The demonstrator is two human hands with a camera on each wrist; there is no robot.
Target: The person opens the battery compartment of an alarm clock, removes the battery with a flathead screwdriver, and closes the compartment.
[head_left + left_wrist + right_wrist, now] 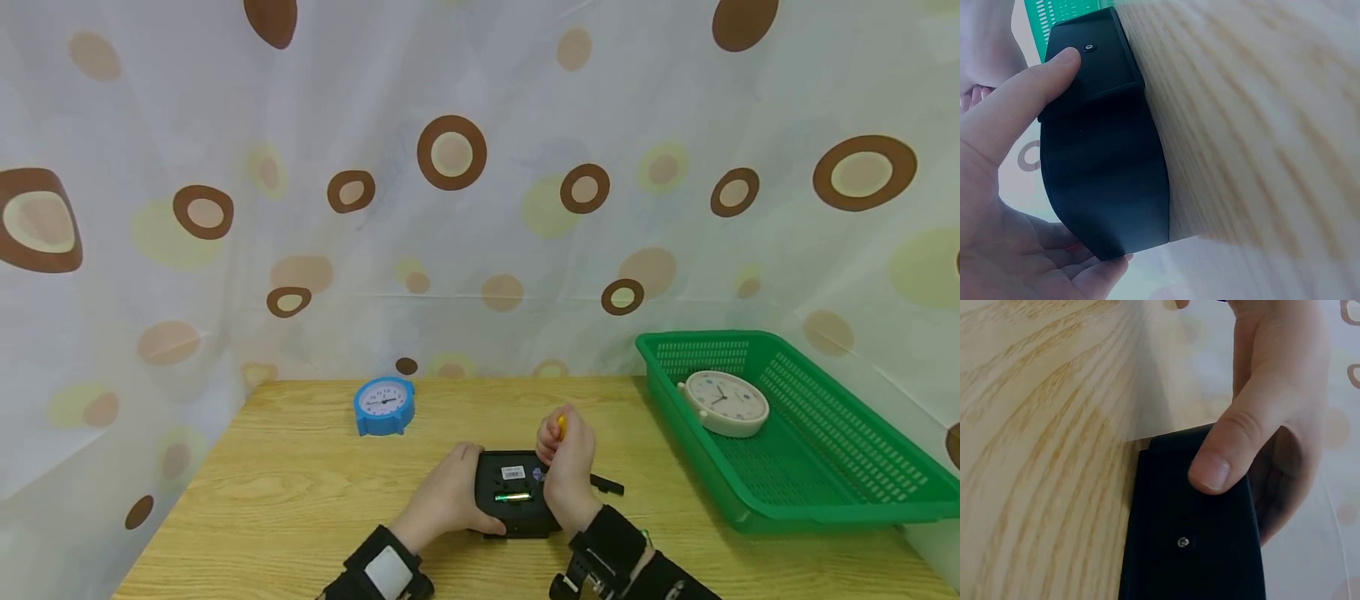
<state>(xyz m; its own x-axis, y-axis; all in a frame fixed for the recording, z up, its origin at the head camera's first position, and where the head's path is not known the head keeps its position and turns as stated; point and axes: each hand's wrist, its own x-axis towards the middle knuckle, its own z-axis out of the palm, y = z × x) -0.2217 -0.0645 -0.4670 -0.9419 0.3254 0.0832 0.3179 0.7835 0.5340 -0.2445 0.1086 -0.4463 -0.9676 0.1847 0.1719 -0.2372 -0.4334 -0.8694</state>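
In the head view a black boxy device (497, 475) is on the table, back facing up, with a white barcode label and one green-and-gold battery (513, 497) in a recess. My left hand (450, 492) grips its left side, the thumb on the near face; the left wrist view shows that thumb beside a small screw (1089, 47). My right hand (572, 467) is fisted around a yellow-handled screwdriver (561, 427) over the device's right side. The screwdriver's tip is hard to make out. The right wrist view shows the left thumb on the black case (1200, 519).
A blue alarm clock (384, 406) stands at the back left of the wooden table (300, 475). On the right a green basket (832, 508) holds a white alarm clock (726, 404). A small black strip (607, 485) lies right of the device. A patterned curtain hangs behind.
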